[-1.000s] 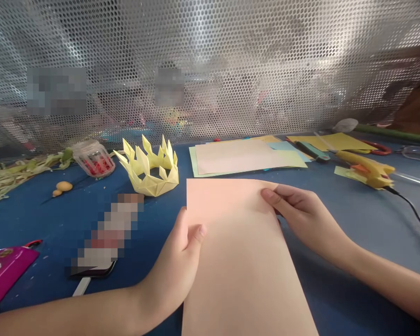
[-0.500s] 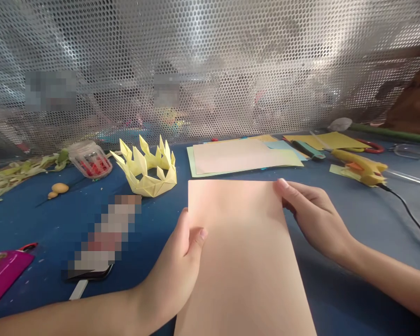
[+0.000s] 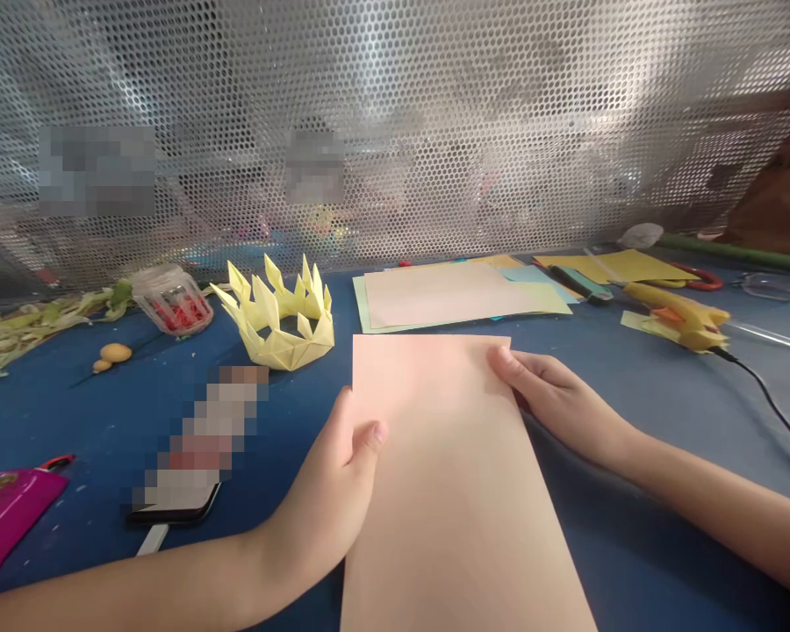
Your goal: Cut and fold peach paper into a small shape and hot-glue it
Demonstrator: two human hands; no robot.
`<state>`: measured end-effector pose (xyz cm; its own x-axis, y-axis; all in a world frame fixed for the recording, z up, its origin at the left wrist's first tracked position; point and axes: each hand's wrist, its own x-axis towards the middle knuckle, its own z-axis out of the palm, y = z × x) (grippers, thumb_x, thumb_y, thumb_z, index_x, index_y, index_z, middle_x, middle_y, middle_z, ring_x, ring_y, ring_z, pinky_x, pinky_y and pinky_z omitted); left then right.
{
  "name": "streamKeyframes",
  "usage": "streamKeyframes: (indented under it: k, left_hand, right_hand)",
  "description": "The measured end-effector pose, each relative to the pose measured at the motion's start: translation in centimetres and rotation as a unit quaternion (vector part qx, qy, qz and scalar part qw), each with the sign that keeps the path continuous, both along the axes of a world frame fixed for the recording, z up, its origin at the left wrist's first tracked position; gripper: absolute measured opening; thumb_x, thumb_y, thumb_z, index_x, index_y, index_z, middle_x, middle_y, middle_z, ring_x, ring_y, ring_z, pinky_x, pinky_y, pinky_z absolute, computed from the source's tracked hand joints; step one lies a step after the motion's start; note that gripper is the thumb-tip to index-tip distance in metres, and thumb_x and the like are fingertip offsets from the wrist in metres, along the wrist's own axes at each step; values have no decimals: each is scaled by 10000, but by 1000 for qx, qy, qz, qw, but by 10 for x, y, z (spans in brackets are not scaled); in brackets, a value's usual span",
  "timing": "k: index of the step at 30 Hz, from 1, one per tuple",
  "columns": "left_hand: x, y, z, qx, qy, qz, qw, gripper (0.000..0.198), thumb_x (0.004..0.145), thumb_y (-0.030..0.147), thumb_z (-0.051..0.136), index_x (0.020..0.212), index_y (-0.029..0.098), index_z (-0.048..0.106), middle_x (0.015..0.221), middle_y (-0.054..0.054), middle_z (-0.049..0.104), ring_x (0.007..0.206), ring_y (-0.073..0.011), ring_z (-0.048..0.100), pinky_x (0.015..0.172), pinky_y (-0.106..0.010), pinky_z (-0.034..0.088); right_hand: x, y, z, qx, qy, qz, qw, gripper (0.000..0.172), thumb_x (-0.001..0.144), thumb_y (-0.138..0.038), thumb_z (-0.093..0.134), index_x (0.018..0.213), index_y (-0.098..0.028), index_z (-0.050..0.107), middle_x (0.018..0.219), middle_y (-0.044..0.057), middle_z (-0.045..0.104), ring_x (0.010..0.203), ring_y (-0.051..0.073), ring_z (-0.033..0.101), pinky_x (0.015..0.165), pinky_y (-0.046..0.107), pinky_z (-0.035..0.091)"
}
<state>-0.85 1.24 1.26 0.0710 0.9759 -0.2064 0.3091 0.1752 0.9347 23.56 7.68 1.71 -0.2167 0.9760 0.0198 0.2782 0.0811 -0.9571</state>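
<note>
A sheet of pale pink paper is held up in front of me, its lower end running out of the bottom of the view. My left hand grips its left edge, thumb on the near face and fingers behind. Near the top right corner, my right hand pinches the other edge, with the thumb in front. The fingers behind the paper are mostly hidden. Beyond my left hand stands a folded yellow paper crown with pointed tips.
Behind the sheet lies a stack of coloured paper. At right is a yellow glue gun with a black cord. Leftward are a phone, a clear jar with red bits, and a magenta case. Perforated metal mesh rises behind.
My right hand has moved a little left and down with its edge of the paper. The sheet's top looks narrower. My left hand has hardly moved.
</note>
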Motion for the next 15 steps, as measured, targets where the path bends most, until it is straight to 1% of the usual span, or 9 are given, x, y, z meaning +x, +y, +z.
streamKeyframes:
  k: [3, 6, 8, 11, 13, 15]
  left_hand:
    - [0, 1, -1, 2, -47, 31, 998, 505, 955, 460, 573, 1376, 195, 482, 1334, -169, 666, 1359, -402, 536, 1061, -528, 478]
    - [0, 2, -3, -4, -85, 34, 996, 558, 959, 492, 579, 1417, 191, 474, 1407, -187, 635, 1427, -408, 480, 1070, -542, 479]
    - [0, 2, -4, -5, -86, 30, 996, 557, 960, 512, 579, 1406, 190, 493, 1422, -192, 627, 1437, -409, 472, 1075, -549, 476]
    - [0, 2, -3, 1, -79, 29, 996, 569, 955, 512, 600, 1413, 191, 497, 1439, -193, 616, 1445, -411, 462, 1105, -565, 447]
    - [0, 2, -4, 0, -82, 32, 996, 581, 960, 506, 601, 1435, 192, 483, 1434, -194, 620, 1442, -412, 466, 1118, -579, 433]
    - [-1, 2, -6, 15, -85, 32, 996, 570, 972, 498, 589, 1436, 183, 488, 1406, -199, 641, 1412, -415, 504, 1108, -593, 439]
  right_hand:
    - [2, 1, -2, -19, 4, 26, 999, 561, 811, -757, 662, 622, -229, 649, 620, 25, 671, 580, 190, 600, 545, 302, 501]
    - [1, 0, -2, -29, 9, 47, 998, 536, 788, -733, 710, 637, -221, 658, 604, 13, 660, 559, 180, 594, 545, 299, 504]
    - [1, -2, -1, -26, 14, 49, 998, 562, 821, -751, 658, 629, -223, 649, 585, 7, 643, 546, 174, 585, 558, 304, 514]
    - [1, -4, 0, -31, 12, 66, 997, 587, 828, -776, 623, 647, -220, 676, 637, 32, 689, 608, 199, 642, 613, 323, 545]
    - [0, -5, -1, -40, 3, 75, 996, 582, 806, -776, 651, 656, -214, 682, 623, 36, 693, 582, 196, 640, 568, 310, 524]
    - [-1, -7, -2, -45, -7, 74, 996, 608, 817, -777, 639, 595, -211, 628, 509, 13, 621, 461, 156, 558, 467, 276, 440]
